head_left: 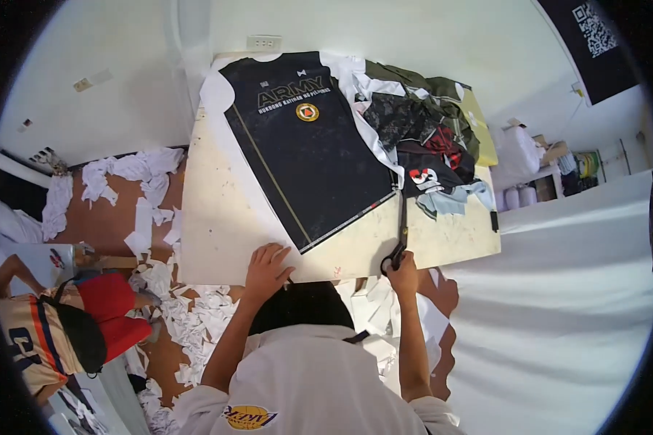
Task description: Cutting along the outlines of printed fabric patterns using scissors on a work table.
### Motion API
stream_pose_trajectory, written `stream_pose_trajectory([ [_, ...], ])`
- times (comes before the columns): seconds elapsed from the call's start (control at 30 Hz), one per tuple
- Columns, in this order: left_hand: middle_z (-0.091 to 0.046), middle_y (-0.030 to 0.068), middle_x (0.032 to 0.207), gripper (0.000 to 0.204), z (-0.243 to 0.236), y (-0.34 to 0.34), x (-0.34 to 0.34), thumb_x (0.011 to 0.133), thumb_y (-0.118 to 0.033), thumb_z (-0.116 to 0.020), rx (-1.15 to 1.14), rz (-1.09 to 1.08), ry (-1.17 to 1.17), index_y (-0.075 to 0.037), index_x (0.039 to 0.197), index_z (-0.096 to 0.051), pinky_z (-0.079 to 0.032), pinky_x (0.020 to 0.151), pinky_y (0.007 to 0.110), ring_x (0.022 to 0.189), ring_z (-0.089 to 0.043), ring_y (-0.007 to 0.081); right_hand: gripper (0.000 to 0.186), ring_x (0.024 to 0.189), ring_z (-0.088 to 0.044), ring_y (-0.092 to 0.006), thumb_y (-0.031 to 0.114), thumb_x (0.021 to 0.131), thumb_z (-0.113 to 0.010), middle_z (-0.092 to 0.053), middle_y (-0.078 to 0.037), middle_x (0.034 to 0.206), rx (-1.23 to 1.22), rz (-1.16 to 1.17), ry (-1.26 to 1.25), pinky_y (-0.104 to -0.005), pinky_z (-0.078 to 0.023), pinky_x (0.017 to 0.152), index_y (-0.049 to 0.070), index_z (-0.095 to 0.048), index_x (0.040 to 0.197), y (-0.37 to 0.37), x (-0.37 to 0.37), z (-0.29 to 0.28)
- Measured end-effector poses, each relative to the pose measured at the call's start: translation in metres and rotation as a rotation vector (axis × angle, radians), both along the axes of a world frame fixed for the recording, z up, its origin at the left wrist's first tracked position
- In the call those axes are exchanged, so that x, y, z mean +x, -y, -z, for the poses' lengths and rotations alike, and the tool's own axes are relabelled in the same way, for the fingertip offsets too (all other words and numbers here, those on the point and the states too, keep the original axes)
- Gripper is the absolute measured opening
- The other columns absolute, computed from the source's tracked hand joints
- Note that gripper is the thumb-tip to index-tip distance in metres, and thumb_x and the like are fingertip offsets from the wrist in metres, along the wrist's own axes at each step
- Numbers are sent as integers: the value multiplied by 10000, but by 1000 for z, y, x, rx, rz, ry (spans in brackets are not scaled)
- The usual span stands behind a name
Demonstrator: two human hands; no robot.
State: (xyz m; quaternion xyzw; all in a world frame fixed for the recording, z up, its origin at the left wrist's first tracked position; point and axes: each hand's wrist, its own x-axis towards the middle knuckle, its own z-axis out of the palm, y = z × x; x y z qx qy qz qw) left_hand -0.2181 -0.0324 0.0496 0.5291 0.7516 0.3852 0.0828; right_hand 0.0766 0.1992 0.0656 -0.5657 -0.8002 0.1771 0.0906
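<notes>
A black shirt panel (pixel 305 159) with white margins lies flat on the pale table (pixel 210 217), printed with lettering and a round yellow-and-red emblem. My right hand (pixel 403 272) grips a pair of black-handled scissors (pixel 404 230) at the table's near edge. Their blades point away from me, reaching the white margin at the panel's lower right corner; whether they are parted I cannot tell. Flat on the tabletop rests my left hand (pixel 270 270), fingers stretched out beside the panel's lower left corner.
Dark, olive and red fabric pieces (pixel 428 130) are heaped on the table's right side. White scraps (pixel 189 312) litter the brown floor. Another person (pixel 65 326) is at the left, beside a small table. A white curtain (pixel 559 290) hangs at the right.
</notes>
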Motion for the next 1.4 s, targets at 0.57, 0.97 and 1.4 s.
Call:
stream_pose_trajectory([
  [0.57,-614,112,1124,271,29,10,9,841,-156,-686,143,-8,-284,-46,1088,-678,-441,1024,451,1126,-558,295,131,669,-527,-122,200,948,-579,-530,-3,742,-1252,73,-468,-265,-434,646,75,-571,907,145,30,-63],
  [0.97,-618,97,1106,336,30,8,13,855,-142,-679,121,-16,-331,-55,1178,-650,-443,1050,458,1132,-562,284,367,598,-486,-71,409,927,-696,-496,29,667,-1163,-197,-327,-245,-392,556,89,-558,812,136,-32,-29],
  [1.4,-624,91,1081,281,28,6,11,826,-133,-697,139,-37,-353,-56,1096,-693,-474,1017,454,1109,-582,277,366,528,-482,-53,375,874,-770,-519,33,636,-1104,-121,-231,-221,-398,491,90,-573,756,135,-46,-16],
])
